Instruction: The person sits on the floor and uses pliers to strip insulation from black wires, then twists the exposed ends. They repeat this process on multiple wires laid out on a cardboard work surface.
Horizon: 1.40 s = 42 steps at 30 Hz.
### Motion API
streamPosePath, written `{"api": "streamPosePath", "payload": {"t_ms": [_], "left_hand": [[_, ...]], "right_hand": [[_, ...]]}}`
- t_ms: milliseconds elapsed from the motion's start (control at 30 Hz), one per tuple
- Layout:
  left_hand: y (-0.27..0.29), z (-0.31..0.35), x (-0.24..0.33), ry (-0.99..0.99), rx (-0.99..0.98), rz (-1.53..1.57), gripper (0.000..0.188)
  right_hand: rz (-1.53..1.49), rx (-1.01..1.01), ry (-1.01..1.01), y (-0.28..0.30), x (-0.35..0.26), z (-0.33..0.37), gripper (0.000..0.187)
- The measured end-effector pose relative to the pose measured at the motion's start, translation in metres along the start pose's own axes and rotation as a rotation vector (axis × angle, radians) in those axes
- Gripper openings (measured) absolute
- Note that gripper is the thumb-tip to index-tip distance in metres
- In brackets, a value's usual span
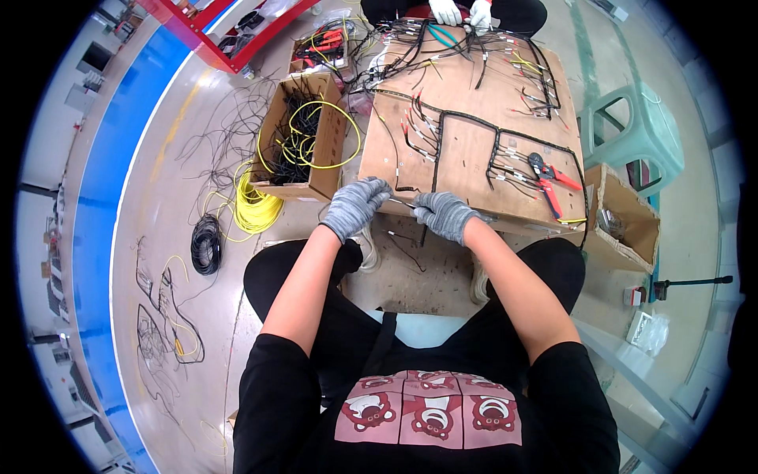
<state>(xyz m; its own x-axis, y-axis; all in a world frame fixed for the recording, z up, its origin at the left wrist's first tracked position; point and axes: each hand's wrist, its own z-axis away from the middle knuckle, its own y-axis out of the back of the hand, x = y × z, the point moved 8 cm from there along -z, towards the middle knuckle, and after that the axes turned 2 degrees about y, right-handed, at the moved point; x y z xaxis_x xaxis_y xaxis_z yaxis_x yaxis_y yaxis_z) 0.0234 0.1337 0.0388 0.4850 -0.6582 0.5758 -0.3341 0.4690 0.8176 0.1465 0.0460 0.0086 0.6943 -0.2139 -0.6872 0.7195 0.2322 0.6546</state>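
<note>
Two pinches, from my grey-gloved left hand (pixel 357 208) and grey-gloved right hand (pixel 444 215), hold the thin dark cable (pixel 403 204) at the near edge of the brown wooden board (pixel 467 162), probably light and bendy, best gripped close together.

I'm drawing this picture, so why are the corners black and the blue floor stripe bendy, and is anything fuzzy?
In the head view, the fisheye lens leaves black corners and bends the blue floor stripe; in the head view too, the left hand and right hand look fairly clear, but the thin dark wire they pinch shows little detail.
</note>
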Motion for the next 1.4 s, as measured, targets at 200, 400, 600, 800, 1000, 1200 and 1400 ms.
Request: {"api": "streamPosePath", "payload": {"t_ms": [200,400,600,800,1000,1200,1400], "left_hand": [[-0.025,-0.001,-0.015,0.258,-0.29,1.019,0.018],[-0.062,0.007,-0.018,0.224,-0.08,0.574,0.031],[-0.036,0.017,0.055,0.043,-0.19,-0.275,0.023],[0.01,-0.01,0.08,-0.188,-0.145,-0.418,0.015],[-0.021,-0.043,-0.001,0.053,-0.293,0.408,0.024],[-0.05,-0.001,0.028,0.028,-0.199,-0.035,0.026],[-0.024,0.002,0.087,-0.18,-0.299,-0.54,0.018]], "right_hand": [[-0.164,0.098,0.131,0.023,-0.011,0.007,0.025],[-0.096,0.18,0.048,0.027,-0.014,0.007,0.029],[0.131,0.18,0.042,0.017,-0.009,0.005,0.03],[0.409,0.018,-0.031,0.018,-0.023,0.013,0.027],[0.093,0.298,0.275,0.038,-0.029,0.017,0.024],[0.143,0.225,-0.042,0.034,-0.016,0.018,0.021],[0.398,0.155,0.111,0.012,-0.015,0.011,0.041]]}}
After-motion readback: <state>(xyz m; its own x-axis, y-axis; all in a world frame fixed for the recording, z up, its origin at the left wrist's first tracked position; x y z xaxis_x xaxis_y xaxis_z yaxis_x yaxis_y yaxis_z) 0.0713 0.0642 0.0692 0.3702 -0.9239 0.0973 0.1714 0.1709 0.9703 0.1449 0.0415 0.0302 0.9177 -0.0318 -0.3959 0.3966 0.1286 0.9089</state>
